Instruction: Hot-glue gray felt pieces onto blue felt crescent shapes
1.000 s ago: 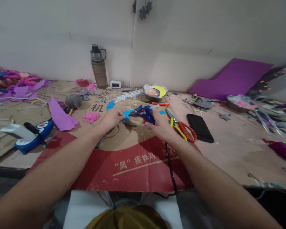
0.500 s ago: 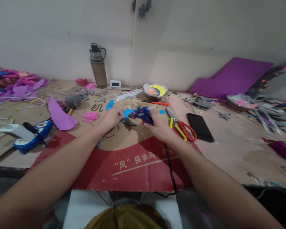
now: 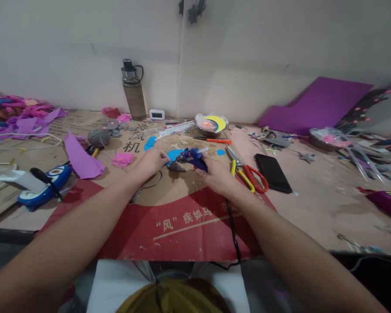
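My right hand (image 3: 217,174) is wrapped round the handle of a blue hot glue gun (image 3: 198,161), and a clear glue stick (image 3: 202,150) pokes out of its back. The gun's nozzle points left, at a blue felt piece (image 3: 174,155). My left hand (image 3: 154,161) pinches the left edge of that piece between thumb and fingers. Just under the blue piece shows a dark grey item (image 3: 177,167), too small to make out. Small blue cut-outs (image 3: 150,142) lie beyond my left hand, and a lone blue dot (image 3: 220,152) lies to the right.
Red-and-yellow-handled scissors (image 3: 247,174) and a black phone (image 3: 273,173) lie to the right. Behind are a bowl (image 3: 211,131) with a yellow crescent, an orange-handled tool (image 3: 218,141) and a bottle (image 3: 134,95). Grey yarn (image 3: 99,138) and a blue power strip (image 3: 45,191) sit left. A black cord (image 3: 233,230) hangs over the edge.
The glue gun has tilted a little, its back end dipping, with the nozzle still at the blue felt piece. My left hand keeps its pinch almost unmoved.
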`<state>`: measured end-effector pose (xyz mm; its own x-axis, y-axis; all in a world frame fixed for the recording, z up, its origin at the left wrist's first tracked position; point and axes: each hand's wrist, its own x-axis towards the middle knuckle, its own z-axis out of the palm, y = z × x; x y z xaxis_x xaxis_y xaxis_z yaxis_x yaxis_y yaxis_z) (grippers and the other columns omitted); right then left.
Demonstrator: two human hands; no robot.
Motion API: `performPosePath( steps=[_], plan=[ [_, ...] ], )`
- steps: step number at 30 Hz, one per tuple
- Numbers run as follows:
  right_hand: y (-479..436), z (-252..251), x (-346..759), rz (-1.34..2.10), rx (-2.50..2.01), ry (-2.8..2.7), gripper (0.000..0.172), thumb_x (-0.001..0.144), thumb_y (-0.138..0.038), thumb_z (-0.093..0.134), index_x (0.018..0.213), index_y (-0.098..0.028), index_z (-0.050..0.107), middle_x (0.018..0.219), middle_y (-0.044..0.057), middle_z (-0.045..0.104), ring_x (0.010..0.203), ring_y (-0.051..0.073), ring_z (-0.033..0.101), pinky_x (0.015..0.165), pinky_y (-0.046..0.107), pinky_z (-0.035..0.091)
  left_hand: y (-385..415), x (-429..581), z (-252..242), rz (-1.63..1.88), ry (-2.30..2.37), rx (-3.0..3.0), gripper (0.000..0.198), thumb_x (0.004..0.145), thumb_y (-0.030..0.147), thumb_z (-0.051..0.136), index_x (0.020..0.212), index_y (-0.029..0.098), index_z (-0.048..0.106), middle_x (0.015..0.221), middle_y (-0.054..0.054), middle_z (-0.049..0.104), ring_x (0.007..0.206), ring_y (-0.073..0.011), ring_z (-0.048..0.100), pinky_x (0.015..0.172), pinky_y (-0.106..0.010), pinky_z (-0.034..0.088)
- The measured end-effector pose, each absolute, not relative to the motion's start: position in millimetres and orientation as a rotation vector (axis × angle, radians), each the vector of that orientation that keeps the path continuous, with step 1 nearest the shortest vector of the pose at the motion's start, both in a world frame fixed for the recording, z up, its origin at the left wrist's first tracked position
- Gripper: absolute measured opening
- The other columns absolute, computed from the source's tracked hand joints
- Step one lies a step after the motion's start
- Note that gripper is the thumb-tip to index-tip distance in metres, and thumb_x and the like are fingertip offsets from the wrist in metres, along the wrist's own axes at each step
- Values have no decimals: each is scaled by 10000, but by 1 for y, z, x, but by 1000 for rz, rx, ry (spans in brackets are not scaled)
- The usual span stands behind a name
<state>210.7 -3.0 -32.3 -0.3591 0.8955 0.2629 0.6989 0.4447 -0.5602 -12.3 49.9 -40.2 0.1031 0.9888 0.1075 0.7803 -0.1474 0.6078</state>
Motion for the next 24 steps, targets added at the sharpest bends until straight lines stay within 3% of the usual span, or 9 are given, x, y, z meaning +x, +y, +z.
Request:
performPosePath(
  steps=[5,17,24],
  plan=[
    [-3,-30,211,441,-1332,-2167,290,835,-229,495,1118,-183,543,1023,105,655,899,244,610,777,366,473,50,-12,-40,735,1708,1938,112,683,221,651,580,193,685,569,-37,626,543,-154,485,541,-259,316],
    [-3,-33,209,498,-1306,-2175,309,839,-224,487,1145,-185,513,1083,110,643,969,252,598,823,384,464,52,-14,-42,684,1719,2029,148,713,235,610,607,189,703,590,-44,645,540,-146,501,535,-256,336],
    [-3,-29,212,474,-1319,-2159,296,831,-229,502,1119,-180,547,1011,102,659,894,242,610,773,361,468,48,-13,-39,694,1729,2019,149,708,245,612,627,175,716,600,-56,652,555,-154,520,560,-262,355]
  ],
)
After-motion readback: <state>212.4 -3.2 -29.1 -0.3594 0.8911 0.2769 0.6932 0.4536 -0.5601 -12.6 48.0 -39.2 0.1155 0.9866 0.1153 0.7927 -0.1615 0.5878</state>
